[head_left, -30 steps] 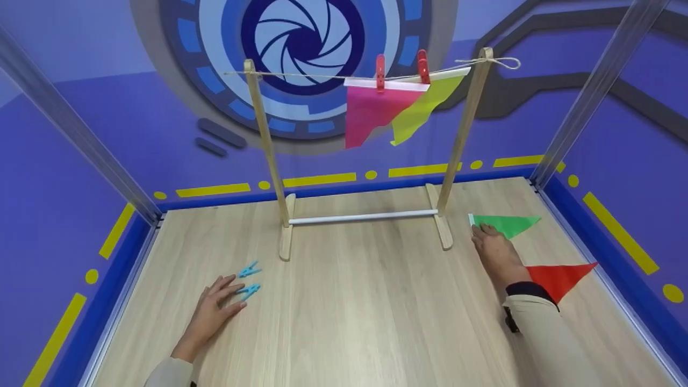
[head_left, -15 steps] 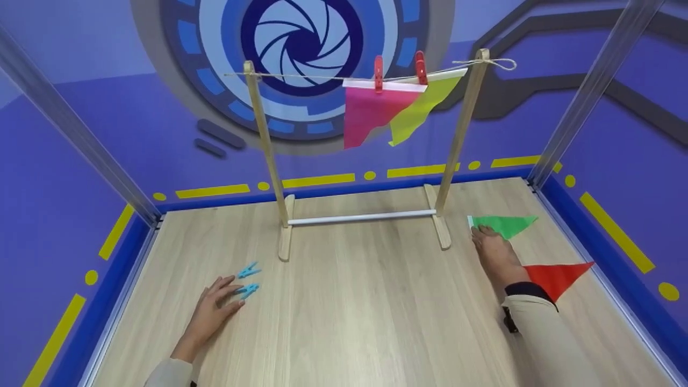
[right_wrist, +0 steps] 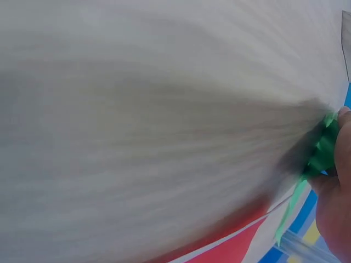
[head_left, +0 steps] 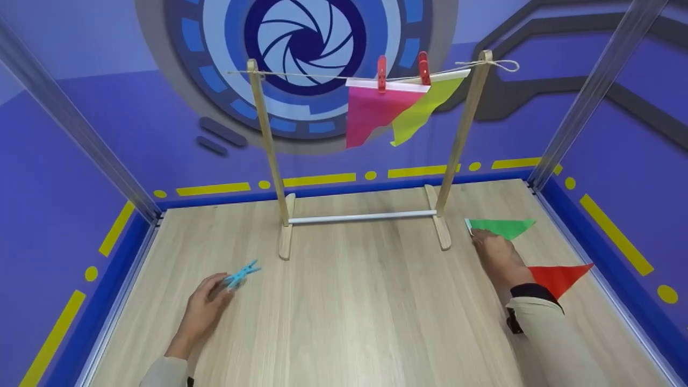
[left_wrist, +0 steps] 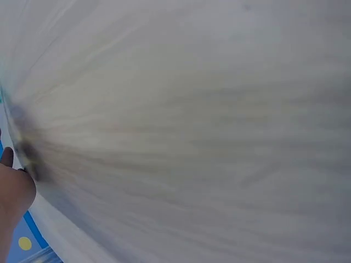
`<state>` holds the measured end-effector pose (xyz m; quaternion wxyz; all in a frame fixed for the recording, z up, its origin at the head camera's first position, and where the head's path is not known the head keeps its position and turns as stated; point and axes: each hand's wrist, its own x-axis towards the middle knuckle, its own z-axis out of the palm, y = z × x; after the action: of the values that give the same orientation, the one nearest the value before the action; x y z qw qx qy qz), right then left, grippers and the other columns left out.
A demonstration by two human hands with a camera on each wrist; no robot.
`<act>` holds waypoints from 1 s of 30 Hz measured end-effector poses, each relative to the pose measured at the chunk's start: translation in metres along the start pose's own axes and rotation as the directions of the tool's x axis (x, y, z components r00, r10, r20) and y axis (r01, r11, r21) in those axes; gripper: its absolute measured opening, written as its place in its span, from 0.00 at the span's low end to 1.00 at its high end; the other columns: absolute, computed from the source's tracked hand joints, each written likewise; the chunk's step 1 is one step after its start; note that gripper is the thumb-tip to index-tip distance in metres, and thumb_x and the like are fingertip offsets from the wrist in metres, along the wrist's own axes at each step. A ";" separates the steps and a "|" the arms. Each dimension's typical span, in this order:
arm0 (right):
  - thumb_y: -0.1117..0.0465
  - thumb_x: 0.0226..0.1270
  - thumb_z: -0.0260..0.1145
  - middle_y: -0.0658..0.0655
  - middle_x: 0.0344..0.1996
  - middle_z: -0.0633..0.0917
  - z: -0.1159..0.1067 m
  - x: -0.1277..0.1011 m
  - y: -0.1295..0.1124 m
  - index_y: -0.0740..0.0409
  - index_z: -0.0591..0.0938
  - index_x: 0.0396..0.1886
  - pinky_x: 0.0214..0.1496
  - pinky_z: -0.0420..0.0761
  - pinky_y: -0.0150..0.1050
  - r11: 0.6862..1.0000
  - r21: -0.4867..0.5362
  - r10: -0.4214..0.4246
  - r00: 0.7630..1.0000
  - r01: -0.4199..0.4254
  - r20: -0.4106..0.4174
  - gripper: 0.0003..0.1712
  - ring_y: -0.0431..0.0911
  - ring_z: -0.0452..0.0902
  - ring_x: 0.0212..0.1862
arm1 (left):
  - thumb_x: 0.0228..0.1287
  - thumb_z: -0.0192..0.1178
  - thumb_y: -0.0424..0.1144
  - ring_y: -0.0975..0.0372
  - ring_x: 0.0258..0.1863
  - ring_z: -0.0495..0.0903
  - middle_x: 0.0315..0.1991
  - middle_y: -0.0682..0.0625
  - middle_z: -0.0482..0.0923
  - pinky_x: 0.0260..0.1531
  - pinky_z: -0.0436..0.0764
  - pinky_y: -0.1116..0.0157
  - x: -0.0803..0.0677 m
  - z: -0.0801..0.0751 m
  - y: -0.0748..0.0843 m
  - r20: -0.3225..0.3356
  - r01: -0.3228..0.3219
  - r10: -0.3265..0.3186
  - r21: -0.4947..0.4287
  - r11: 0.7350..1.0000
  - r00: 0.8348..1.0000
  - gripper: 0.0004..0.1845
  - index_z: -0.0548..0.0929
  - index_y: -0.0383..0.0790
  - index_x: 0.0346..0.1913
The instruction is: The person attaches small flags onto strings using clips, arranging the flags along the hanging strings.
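Two hands work low on a pale wood-grain table (head_left: pixel 355 322). Left hand (head_left: pixel 201 312) pinches a small blue plastic clothespin (head_left: pixel 241 273) at its fingertips, bare tabletop all around it. Right hand (head_left: pixel 497 255) grips the white-hemmed edge of a thin green triangular flag (head_left: pixel 505 227), crumpling it; a red flag (head_left: pixel 559 277) lies just beside the wrist, near the table's right border.
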<state>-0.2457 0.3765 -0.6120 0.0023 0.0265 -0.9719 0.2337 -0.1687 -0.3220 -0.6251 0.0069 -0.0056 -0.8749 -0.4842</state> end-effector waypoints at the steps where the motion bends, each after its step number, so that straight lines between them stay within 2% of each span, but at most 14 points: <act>1: 0.61 0.84 0.48 0.66 0.54 0.80 -0.001 -0.001 0.000 0.55 0.70 0.73 0.56 0.81 0.60 1.000 -0.008 0.011 1.000 -0.011 0.022 0.23 0.60 0.78 0.59 | 0.76 0.58 0.41 0.46 0.74 0.64 0.70 0.42 0.69 0.73 0.63 0.51 0.001 -0.002 0.001 -0.014 0.001 -0.001 -0.003 1.000 1.000 0.22 0.74 0.40 0.68; 3: 0.60 0.85 0.47 0.65 0.51 0.80 -0.004 -0.001 -0.001 0.54 0.69 0.74 0.54 0.82 0.59 0.999 -0.026 0.024 0.998 -0.023 0.060 0.23 0.58 0.78 0.57 | 0.77 0.58 0.42 0.45 0.72 0.66 0.69 0.41 0.70 0.72 0.65 0.49 0.002 -0.005 0.003 -0.037 0.002 -0.002 -0.009 1.000 0.999 0.21 0.74 0.41 0.67; 4: 0.62 0.84 0.46 0.65 0.48 0.80 -0.005 -0.001 -0.001 0.56 0.69 0.73 0.52 0.83 0.58 0.996 -0.085 -0.005 0.998 0.011 0.066 0.22 0.58 0.79 0.55 | 0.77 0.58 0.41 0.44 0.72 0.66 0.69 0.40 0.70 0.72 0.65 0.48 0.003 -0.007 0.005 -0.044 -0.002 0.001 -0.016 1.000 0.999 0.21 0.74 0.40 0.67; 5: 0.63 0.84 0.47 0.66 0.49 0.80 -0.006 0.000 -0.002 0.57 0.68 0.73 0.53 0.83 0.58 0.995 -0.097 -0.015 0.998 0.021 0.064 0.23 0.59 0.79 0.56 | 0.77 0.58 0.41 0.42 0.72 0.65 0.69 0.40 0.70 0.72 0.65 0.47 0.003 -0.009 0.006 -0.050 -0.004 0.003 -0.025 1.000 0.999 0.21 0.73 0.39 0.67; 7: 0.63 0.84 0.48 0.69 0.54 0.80 -0.009 0.000 -0.003 0.56 0.68 0.74 0.54 0.81 0.62 0.995 -0.096 -0.018 0.999 0.022 0.047 0.23 0.63 0.78 0.58 | 0.78 0.57 0.40 0.39 0.73 0.63 0.69 0.37 0.69 0.71 0.63 0.42 0.005 -0.013 0.010 -0.061 -0.028 0.025 -0.043 0.999 0.998 0.21 0.73 0.36 0.67; 11: 0.61 0.84 0.47 0.71 0.66 0.74 -0.016 0.003 -0.007 0.54 0.67 0.76 0.58 0.75 0.67 0.999 -0.005 0.031 0.999 -0.031 0.034 0.25 0.68 0.73 0.64 | 0.77 0.57 0.41 0.39 0.74 0.60 0.69 0.37 0.68 0.72 0.59 0.38 0.011 -0.019 0.017 -0.088 -0.054 0.048 -0.072 0.996 0.995 0.22 0.73 0.34 0.67; 16: 0.67 0.83 0.44 0.71 0.72 0.67 -0.023 0.010 -0.008 0.60 0.63 0.78 0.69 0.66 0.66 1.000 -0.024 0.017 0.998 -0.015 0.058 0.27 0.68 0.62 0.72 | 0.76 0.59 0.43 0.43 0.74 0.62 0.68 0.38 0.70 0.74 0.56 0.41 0.016 -0.021 0.026 -0.133 -0.062 0.054 -0.052 0.997 0.990 0.23 0.74 0.34 0.66; 20: 0.63 0.83 0.47 0.70 0.72 0.68 -0.029 0.014 -0.007 0.63 0.65 0.76 0.71 0.63 0.65 1.000 0.000 -0.001 1.000 0.001 0.000 0.26 0.68 0.62 0.72 | 0.74 0.61 0.40 0.49 0.72 0.67 0.66 0.41 0.73 0.76 0.59 0.53 0.018 -0.018 0.032 -0.173 -0.078 0.069 -0.048 0.996 0.983 0.21 0.76 0.36 0.65; 24: 0.60 0.84 0.49 0.70 0.71 0.69 -0.033 0.012 -0.005 0.62 0.66 0.76 0.70 0.63 0.66 0.999 0.040 -0.010 0.998 0.013 -0.064 0.26 0.68 0.63 0.72 | 0.73 0.62 0.36 0.54 0.67 0.71 0.63 0.43 0.75 0.72 0.65 0.65 0.018 -0.015 0.035 -0.204 -0.098 0.087 -0.045 0.994 0.975 0.21 0.77 0.36 0.66; 30: 0.63 0.82 0.53 0.72 0.64 0.77 -0.036 0.012 -0.008 0.67 0.73 0.69 0.65 0.71 0.64 0.991 -0.076 -0.122 0.973 0.109 -0.198 0.22 0.68 0.73 0.64 | 0.71 0.64 0.34 0.56 0.63 0.73 0.61 0.44 0.76 0.68 0.69 0.64 0.018 -0.012 0.045 -0.236 -0.129 0.104 -0.093 0.987 0.966 0.21 0.78 0.36 0.65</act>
<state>-0.2572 0.3847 -0.5760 0.1155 0.0588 -0.9705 0.2034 -0.1861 -0.3076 -0.5801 0.1363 -0.0012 -0.8391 -0.5266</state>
